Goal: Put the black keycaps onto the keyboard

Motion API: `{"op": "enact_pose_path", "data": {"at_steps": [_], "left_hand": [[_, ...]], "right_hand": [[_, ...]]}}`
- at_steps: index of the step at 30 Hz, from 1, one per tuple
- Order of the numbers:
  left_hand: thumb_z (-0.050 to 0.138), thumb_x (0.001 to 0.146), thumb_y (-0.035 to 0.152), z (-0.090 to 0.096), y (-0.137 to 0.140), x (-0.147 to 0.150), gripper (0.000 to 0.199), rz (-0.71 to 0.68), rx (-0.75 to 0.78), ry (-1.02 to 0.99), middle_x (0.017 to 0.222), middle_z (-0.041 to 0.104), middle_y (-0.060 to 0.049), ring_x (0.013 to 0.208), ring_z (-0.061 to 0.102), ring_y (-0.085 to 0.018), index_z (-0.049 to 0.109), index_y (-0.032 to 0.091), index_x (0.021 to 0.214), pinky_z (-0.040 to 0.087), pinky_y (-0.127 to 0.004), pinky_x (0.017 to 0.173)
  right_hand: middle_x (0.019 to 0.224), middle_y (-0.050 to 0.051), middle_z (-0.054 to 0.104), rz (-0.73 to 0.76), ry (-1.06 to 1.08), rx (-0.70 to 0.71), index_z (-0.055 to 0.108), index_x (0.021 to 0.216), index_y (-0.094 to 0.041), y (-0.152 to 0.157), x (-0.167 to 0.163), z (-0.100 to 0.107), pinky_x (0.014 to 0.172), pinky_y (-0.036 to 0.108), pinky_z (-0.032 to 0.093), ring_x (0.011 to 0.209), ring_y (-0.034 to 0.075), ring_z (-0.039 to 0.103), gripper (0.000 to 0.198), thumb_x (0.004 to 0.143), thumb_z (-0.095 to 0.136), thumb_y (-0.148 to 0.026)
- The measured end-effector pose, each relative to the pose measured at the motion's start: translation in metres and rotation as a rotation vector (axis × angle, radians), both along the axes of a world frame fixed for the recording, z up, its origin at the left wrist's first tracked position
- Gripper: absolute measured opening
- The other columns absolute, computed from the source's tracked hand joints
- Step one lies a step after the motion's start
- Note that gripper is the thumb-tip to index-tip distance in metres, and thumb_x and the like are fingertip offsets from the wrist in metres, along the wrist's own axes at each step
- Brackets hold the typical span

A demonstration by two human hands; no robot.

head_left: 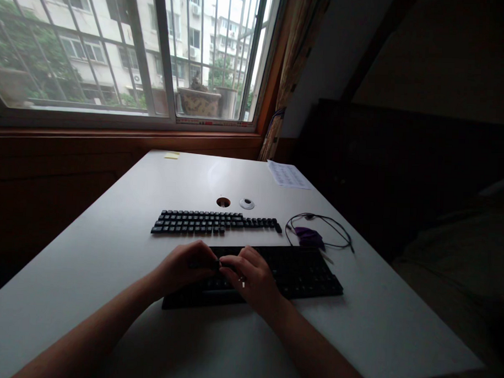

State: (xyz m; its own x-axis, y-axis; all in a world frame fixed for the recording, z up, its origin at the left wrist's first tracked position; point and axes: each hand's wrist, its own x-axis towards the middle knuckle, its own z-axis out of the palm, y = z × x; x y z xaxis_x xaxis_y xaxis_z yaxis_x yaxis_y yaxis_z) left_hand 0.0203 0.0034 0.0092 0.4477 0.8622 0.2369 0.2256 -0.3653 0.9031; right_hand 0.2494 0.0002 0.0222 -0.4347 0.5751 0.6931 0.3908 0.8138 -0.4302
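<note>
A black keyboard [302,273] lies on the white table in front of me, and many of its keys are in shadow. Over its left part, my left hand [194,262] pinches a small dark keycap [216,263] between thumb and fingers. My right hand [253,274] meets it there, its thumb and index finger closed close against the keycap. A small pale, shiny bit shows under the right fingers; what it belongs to is unclear. Behind the keyboard, loose black keycaps [193,222] stand in neat rows.
A black cable [337,219] loops beside a purple cloth [309,237] at the right. Farther back are a round cable hole [223,202], a white ring-shaped cover [247,203], a printed sheet [289,175] and yellow sticky notes [171,155]. A barred window [166,53] lies beyond the table.
</note>
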Motion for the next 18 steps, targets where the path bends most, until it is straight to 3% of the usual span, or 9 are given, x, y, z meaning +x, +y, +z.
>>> {"op": "enact_pose_path", "data": {"at_steps": [13,18], "left_hand": [[0.074,0.080,0.031,0.002,0.001,0.001,0.025,0.014,0.109,0.109,0.083,0.073,-0.003,0.073,0.068,-0.016,0.063,0.017,0.097,0.054,-0.027,0.067],[0.066,0.087,0.030,0.013,0.002,-0.003,0.015,0.090,0.236,0.147,0.082,0.067,-0.003,0.071,0.061,-0.014,0.062,0.017,0.092,0.050,-0.025,0.065]], "right_hand": [[0.076,0.004,0.061,0.011,-0.068,-0.004,0.068,0.103,-0.022,0.002,0.002,0.001,0.069,0.033,0.045,0.075,0.019,0.055,0.015,0.093,0.061,-0.031],[0.077,0.004,0.060,-0.055,-0.110,-0.034,0.069,0.099,-0.022,0.018,0.013,0.009,0.070,0.032,0.046,0.075,0.019,0.056,0.015,0.093,0.061,-0.034]]}}
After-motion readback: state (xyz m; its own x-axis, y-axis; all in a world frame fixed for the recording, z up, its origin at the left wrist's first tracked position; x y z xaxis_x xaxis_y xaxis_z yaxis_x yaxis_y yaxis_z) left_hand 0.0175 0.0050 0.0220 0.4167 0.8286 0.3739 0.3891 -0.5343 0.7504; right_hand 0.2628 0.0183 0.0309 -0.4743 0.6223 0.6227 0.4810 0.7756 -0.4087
